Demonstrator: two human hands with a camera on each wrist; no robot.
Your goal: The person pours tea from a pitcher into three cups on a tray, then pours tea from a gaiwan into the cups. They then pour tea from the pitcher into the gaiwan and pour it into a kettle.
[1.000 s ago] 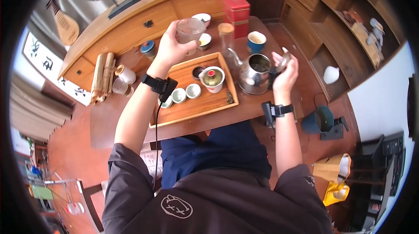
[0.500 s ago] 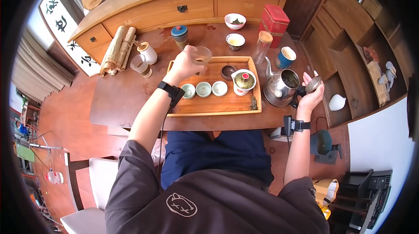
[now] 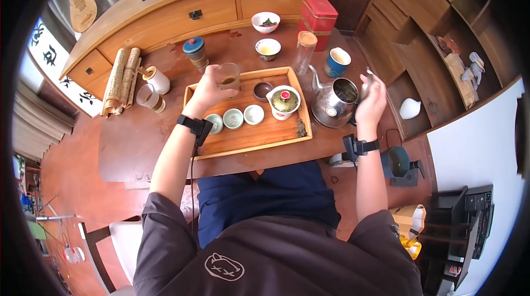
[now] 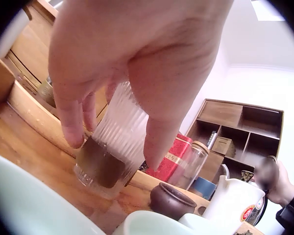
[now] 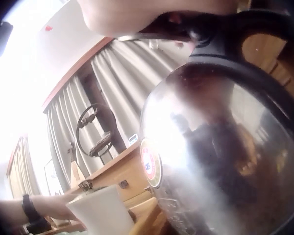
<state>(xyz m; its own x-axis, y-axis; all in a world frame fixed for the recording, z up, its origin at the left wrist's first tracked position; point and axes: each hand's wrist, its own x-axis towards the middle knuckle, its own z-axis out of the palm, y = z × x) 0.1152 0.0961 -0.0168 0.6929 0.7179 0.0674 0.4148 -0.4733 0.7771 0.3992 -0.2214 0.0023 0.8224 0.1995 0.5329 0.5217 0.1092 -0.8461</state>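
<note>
My left hand (image 3: 207, 94) grips a ribbed clear glass (image 3: 228, 69) with a brown band round its lower part. Thumb and fingers span it from above in the left wrist view, and its base is low over the wooden tray (image 3: 251, 149). On the tray are several pale green cups (image 3: 233, 119), a small dark brown pot (image 3: 263, 91) and a white lidded tea bowl (image 3: 284, 104). My right hand (image 3: 373, 102) holds a metal lid (image 4: 267, 173) on edge beside the steel kettle (image 3: 329, 112), whose top is uncovered.
Behind the tray stand two bowls, one with tea leaves (image 3: 266, 22), a cork-topped jar (image 3: 305, 53), a red tin (image 3: 318, 20) and a blue cup (image 3: 337, 62). Left are a blue-lidded canister (image 3: 195, 52), a second glass (image 3: 150, 98) and bamboo scrolls (image 3: 121, 80). Shelving (image 3: 419, 47) rises right.
My left hand has lowered the glass from above the back of the tray to just over its left part. My right hand keeps the lid beside the kettle. The head view has shifted.
</note>
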